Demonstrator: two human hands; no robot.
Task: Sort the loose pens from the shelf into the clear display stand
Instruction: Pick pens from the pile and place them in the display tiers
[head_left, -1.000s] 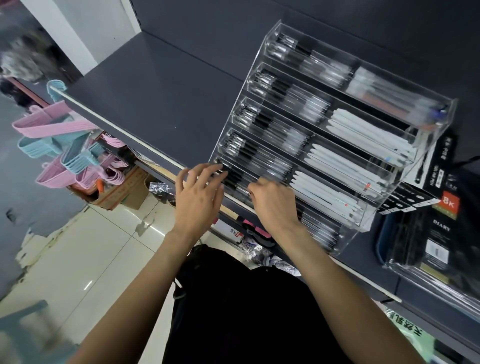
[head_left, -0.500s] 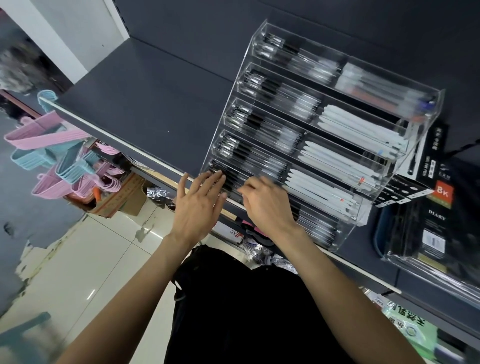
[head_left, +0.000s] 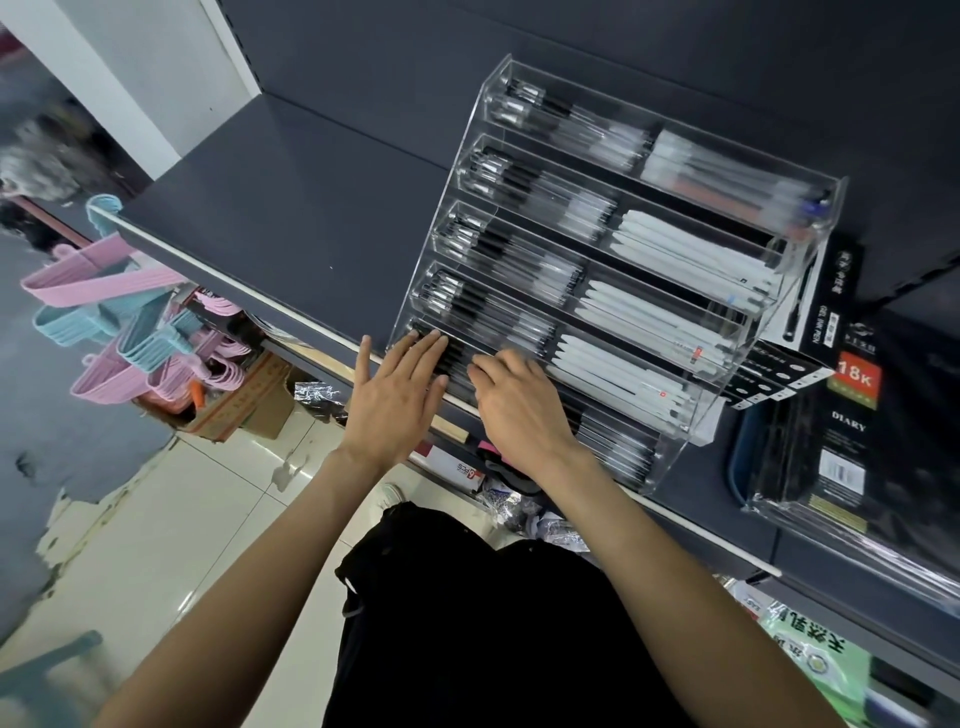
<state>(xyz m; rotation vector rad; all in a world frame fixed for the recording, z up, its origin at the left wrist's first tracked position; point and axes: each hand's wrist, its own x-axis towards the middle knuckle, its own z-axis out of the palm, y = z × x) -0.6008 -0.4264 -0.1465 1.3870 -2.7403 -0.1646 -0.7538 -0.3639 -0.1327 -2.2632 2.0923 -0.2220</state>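
A clear tiered display stand sits on the dark shelf, its rows filled with black pens on the left and white pens on the right. My left hand lies flat with straight fingers on the black pens at the left end of the lowest row. My right hand rests beside it over the same row, fingers bent down onto the pens. Whether it pinches a pen is hidden.
Boxed gel pens and a diary pack in a clear holder stand right of the stand. Pink and blue hangers hang at the lower left. A cardboard box sits on the tiled floor below the shelf edge.
Both hands slid a little farther onto the lowest row. The left fingers now lie on the pens rather than at the shelf edge. The camera view shifted slightly.
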